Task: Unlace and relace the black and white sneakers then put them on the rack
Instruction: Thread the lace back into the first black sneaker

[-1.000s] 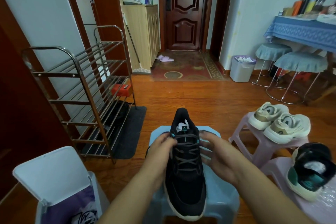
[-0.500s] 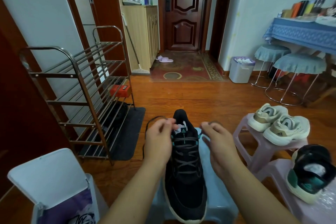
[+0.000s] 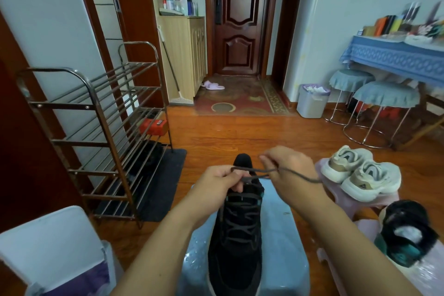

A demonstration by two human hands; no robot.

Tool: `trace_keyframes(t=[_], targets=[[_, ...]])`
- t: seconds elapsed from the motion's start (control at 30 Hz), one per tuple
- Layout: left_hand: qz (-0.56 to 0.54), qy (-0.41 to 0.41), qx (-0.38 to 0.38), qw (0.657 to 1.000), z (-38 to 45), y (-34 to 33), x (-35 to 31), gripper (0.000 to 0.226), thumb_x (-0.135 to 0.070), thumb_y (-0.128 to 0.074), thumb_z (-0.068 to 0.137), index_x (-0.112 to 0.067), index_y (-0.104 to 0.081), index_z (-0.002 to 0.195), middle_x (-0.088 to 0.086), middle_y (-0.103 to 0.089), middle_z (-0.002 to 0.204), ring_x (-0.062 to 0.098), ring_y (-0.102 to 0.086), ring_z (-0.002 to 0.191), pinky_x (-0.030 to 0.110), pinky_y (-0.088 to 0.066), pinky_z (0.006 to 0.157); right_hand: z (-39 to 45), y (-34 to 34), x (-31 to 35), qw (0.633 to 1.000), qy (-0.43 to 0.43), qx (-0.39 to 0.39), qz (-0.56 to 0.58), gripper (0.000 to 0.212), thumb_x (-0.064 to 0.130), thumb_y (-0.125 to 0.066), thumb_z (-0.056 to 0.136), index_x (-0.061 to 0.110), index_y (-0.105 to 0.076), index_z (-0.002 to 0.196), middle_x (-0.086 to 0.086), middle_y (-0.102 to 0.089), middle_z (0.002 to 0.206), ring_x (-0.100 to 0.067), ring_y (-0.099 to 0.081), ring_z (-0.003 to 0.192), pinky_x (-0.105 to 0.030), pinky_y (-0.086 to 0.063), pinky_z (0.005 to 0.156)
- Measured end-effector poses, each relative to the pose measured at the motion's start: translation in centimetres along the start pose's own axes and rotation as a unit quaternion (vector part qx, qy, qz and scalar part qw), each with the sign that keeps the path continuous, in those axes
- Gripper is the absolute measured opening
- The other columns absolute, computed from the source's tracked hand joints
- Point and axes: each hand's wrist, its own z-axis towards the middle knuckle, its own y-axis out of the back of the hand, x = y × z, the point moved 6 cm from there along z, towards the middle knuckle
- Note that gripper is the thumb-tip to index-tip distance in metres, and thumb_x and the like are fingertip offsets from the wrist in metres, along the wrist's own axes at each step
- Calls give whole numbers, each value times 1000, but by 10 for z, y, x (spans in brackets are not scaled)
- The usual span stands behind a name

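I saw the black sneaker point(image 3: 236, 243) on the blue stool point(image 3: 283, 255), wood floor point(image 3: 240, 134) around it. My left hand point(image 3: 216, 185) and right hand point(image 3: 290, 170) each pinched the lace point(image 3: 254, 170). The rack point(image 3: 101, 127) stood left, well apart.

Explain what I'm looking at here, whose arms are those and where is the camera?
The camera sits on a person's head and looks forward and down, so the two bare arms are that person's own. No machine is involved. A black sneaker stands on a light blue stool. The left hand and the right hand each pinch part of its dark shoelace, apparently tying it. A metal shoe rack stands to the left. A pale pair of sneakers rests on a pink stool to the right.
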Motion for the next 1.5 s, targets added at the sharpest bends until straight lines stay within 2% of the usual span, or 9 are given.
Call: trace_keyframes(t=[0.23, 0.47, 0.63, 0.8, 0.97, 1.07, 1.17, 1.37, 1.5], targets=[[-11, -22, 58, 998, -6, 8, -3, 12, -2, -72, 90, -13, -78, 89, 0, -74, 85, 9, -67, 88, 21, -51, 88, -33, -31, -4, 891, -159, 336, 261, 16, 39, -62, 98, 32, -76, 102, 16, -61, 66, -8, -55, 59, -30, -53, 62], [176, -161, -96, 966, -14, -3, -13, 21, 0, -79, 82, -20, -76, 76, -8, -68, 82, 7, -65, 84, 18, -47, 77, -40, -30, -3, 884, -284, 277, 249, 58, 67, -42, 97, 36, -71, 58, 9, -37, 48, -14, -32, 49, -27, -29, 53], [122, -117, -83, 982, -19, 11, -13, 14, -10, -76, 89, -23, -78, 85, -11, -72, 86, 1, -65, 86, 5, -39, 79, -34, -43, 5, 677, -299, 137, 658, 28, 22, -59, 100, 26, -63, 128, 4, -20, 60, -9, -16, 48, -22, -18, 42], [-61, -25, -85, 994, -18, 13, 1, 41, -25, -50, 106, -15, -61, 68, -1, -76, 104, 13, -67, 108, 30, -43, 96, -33, -31, -6, 579, -290, -3, 762, 23, 18, -53, 101, 17, -64, 81, 0, -64, 80, -15, -58, 75, -28, -44, 74], [-398, 186, -210, 873, -23, 31, 52, 42, -35, -37, 109, -16, -49, 74, 8, -74, 98, 27, -67, 111, 39, -43, 95, -61, -39, -49, 422, -386, -104, 814, 30, 28, -46, 106, 16, -52, 79, 1, -50, 66, -18, -57, 67, -45, -51, 91], [-390, 266, -241, 848, -23, 41, 78, 50, -39, -30, 110, -8, -62, 88, 9, -70, 117, 28, -63, 108, 40, -42, 98, -74, -43, -56, 417, -428, -128, 791, 29, 28, -43, 107, 14, -54, 84, 0, -46, 67, -18, -53, 67, -43, -52, 87], [-268, 274, -198, 902, -27, 31, 64, 55, -52, -41, 105, -7, -66, 120, 9, -64, 129, 24, -59, 109, 39, -42, 95, -74, -46, -44, 451, -420, -80, 784, 29, 34, -50, 104, 9, -62, 100, -9, -65, 89, -25, -65, 95, -43, -50, 99], [-138, 111, -200, 964, -32, -10, 16, 26, -28, -51, 107, -20, -75, 101, -9, -78, 88, 4, -74, 84, 27, -57, 75, -73, -53, -23, 634, -354, -3, 688, 32, 23, -43, 108, 5, -67, 95, -16, -72, 105, -30, -68, 112, -44, -48, 101], [-207, 19, -229, 951, -24, -9, 17, 33, -21, -44, 109, -8, -69, 91, 6, -77, 102, 20, -71, 106, 32, -50, 94, -76, -60, -27, 604, -393, -31, 693, 34, 25, -36, 110, 6, -57, 90, -21, -72, 98, -35, -69, 109, -45, -51, 99]])
